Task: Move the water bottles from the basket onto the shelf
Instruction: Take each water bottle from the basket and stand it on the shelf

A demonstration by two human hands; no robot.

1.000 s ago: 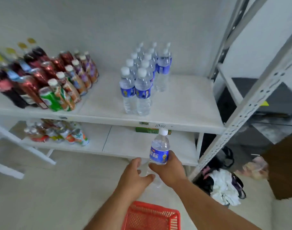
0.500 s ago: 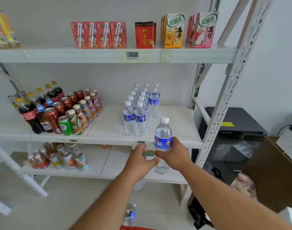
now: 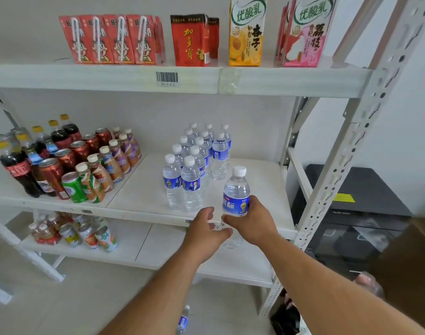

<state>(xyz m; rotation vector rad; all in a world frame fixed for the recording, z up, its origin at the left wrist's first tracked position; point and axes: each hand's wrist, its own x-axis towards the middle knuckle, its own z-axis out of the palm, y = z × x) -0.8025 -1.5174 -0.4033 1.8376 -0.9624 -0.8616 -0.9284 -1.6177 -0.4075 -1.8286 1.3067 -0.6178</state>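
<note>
My right hand (image 3: 255, 221) grips a clear water bottle (image 3: 236, 192) with a blue label and white cap, upright, in front of the middle shelf (image 3: 139, 189) at its front edge. My left hand (image 3: 205, 229) is just left of it, fingers loosely curled, thumb against the bottle's lower part. Several matching water bottles (image 3: 194, 163) stand in rows on the shelf, straight behind my hands. Another water bottle (image 3: 183, 320) shows at the bottom edge between my forearms. The basket is out of view.
Cola bottles, cans and tea bottles (image 3: 69, 163) fill the shelf's left half. Drink cartons (image 3: 189, 39) line the top shelf, cans (image 3: 86, 233) sit on the lower one. A perforated upright post (image 3: 346, 155) stands at right, with a black box (image 3: 359, 197) behind it.
My hands rose with the bottle from above the red basket up to the front edge of the middle shelf. The view tilted up, so the basket dropped out of sight.
</note>
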